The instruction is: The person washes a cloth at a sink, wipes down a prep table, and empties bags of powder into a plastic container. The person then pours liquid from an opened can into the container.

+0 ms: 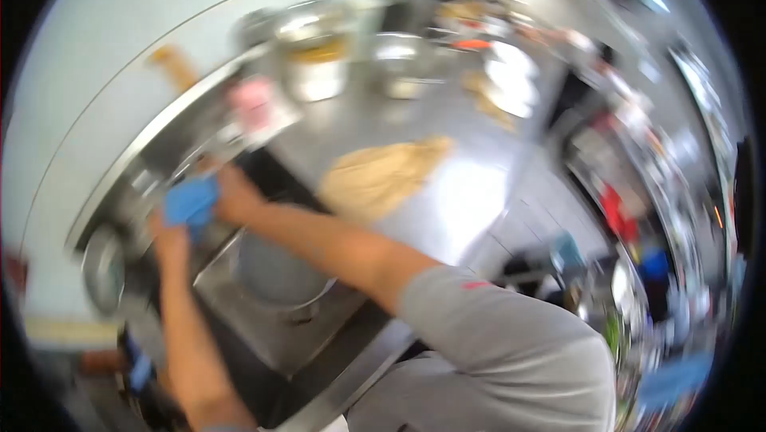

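The head view is blurred by motion. A blue cloth (191, 201) is bunched between my two hands at the left. My left hand (169, 232) is closed on its lower left side. On its right side, my right hand (233, 193) grips it too. Below my right forearm sits a round grey pan (279, 268) on the metal stove surface (263, 336). A tan cloth (383, 177) lies spread on the steel counter (319, 141), to the right of my hands. Something pink (251, 103) stands above them.
A white tub (317, 77) and a metal bowl (399, 53) stand at the back of the counter, with white plates (511, 79) farther right. A round metal lid or pan (104, 268) is at the left wall. Crowded shelves and floor tiles show at the right.
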{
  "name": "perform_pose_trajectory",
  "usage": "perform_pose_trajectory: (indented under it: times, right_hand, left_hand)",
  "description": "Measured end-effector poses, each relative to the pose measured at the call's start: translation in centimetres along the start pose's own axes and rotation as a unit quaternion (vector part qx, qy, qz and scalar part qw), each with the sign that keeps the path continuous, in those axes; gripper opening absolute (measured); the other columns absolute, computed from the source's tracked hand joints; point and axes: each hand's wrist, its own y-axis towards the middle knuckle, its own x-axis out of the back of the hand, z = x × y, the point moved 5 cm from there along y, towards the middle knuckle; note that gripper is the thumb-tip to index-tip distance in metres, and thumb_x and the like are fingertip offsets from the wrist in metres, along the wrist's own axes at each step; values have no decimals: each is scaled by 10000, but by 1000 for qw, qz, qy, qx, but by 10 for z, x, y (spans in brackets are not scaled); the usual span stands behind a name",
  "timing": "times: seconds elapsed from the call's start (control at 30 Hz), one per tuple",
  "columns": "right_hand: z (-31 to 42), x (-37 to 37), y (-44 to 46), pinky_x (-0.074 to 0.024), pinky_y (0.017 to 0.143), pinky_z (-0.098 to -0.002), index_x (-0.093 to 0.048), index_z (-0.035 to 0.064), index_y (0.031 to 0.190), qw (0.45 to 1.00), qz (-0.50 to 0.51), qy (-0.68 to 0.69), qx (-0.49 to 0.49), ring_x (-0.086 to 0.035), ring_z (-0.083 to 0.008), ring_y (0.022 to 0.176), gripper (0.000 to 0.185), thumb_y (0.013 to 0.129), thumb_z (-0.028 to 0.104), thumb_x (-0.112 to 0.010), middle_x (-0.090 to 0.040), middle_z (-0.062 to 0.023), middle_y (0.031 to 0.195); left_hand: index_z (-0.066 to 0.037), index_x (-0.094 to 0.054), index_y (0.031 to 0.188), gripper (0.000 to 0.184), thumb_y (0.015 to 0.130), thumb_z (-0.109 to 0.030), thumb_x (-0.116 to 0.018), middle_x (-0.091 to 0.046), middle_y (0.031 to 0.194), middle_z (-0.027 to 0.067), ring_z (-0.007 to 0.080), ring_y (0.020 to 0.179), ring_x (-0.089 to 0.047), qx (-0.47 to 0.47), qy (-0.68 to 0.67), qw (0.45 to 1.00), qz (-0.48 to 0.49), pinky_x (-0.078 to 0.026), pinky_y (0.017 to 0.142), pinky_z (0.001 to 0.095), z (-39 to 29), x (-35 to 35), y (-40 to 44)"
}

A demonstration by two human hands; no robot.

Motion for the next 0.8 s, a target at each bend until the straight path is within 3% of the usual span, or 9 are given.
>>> perform_pose_trajectory:
  times: [0.07,0.17,0.23,0.33,0.47,0.53,0.6,0.67,0.8]
  right_hand:
    - [6,18,-11,-315,1241,-438,-90,97,1667,977,67,-157,125,-359,-505,1467,1288,698,233,-927,-220,-277,1660]
    - [48,25,-27,-460,1100,-497,-185,130,1644,977,141,128,-93,-541,-500,1285,1175,721,231,-904,-476,-286,1479]
    - [59,24,-20,-472,1060,-506,-284,107,1592,986,113,105,-56,-570,-486,1231,1031,759,262,-872,-542,-274,1379]
    - [72,33,-52,-486,994,-507,-528,54,1400,995,11,72,-63,-604,-455,1161,668,854,352,-772,-642,-253,1177]
    - [64,38,-145,-376,1120,-569,-512,56,1449,963,-151,-66,-215,-436,-492,1397,710,865,380,-753,-442,-297,1504]
    - [94,52,-193,-256,1172,-662,-433,83,1545,950,-76,-278,-120,-239,-547,1505,855,857,481,-748,-302,-293,1621]
    - [130,84,-229,-242,1167,-706,-500,94,1501,957,65,-280,30,-182,-552,1521,811,836,469,-774,-281,-274,1640]
    - [137,105,-251,-254,1177,-686,-511,128,1494,933,136,-303,141,-216,-527,1518,787,843,489,-765,-304,-252,1635]
    - [120,89,-291,-391,1121,-621,-532,252,1477,840,118,-291,442,-416,-441,1445,652,892,466,-721,-467,-164,1544]
  left_hand:
    - [6,-634,1371,634,754,-33,-493,-644,1328,190,307,1230,-625,-116,116,985,52,-464,1095,408,14,-17,41]
    - [12,-586,1419,649,781,-63,-491,-648,1314,163,296,1219,-634,-65,-93,987,111,-475,1094,410,-18,-38,25]
    - [-19,-549,1456,603,865,-126,-500,-628,1343,138,297,1230,-627,88,-556,821,89,-493,1086,430,-6,-46,11]
    - [-89,-461,1527,565,1017,-330,-463,-556,1439,138,318,1316,-567,210,-631,737,119,-455,1128,462,58,-120,-39]
    - [-137,-372,1585,667,1054,-534,-441,-499,1515,134,319,1398,-501,257,-675,661,204,-368,1194,491,-41,-143,-167]
    - [-164,-368,1594,686,1044,-568,-441,-504,1517,121,309,1403,-499,294,-716,577,261,-317,1222,513,-80,-120,-200]
    - [-183,-392,1577,631,1026,-447,-545,-527,1482,97,291,1357,-541,339,-638,625,294,-424,1147,492,-55,-106,-222]
    - [-151,-484,1482,560,958,-243,-658,-591,1349,89,254,1193,-628,290,-513,697,409,-565,916,435,1,-111,-238]
    - [-89,-580,1289,469,845,-78,-730,-614,1096,69,200,879,-620,360,-371,656,550,-524,639,370,25,-101,-287]
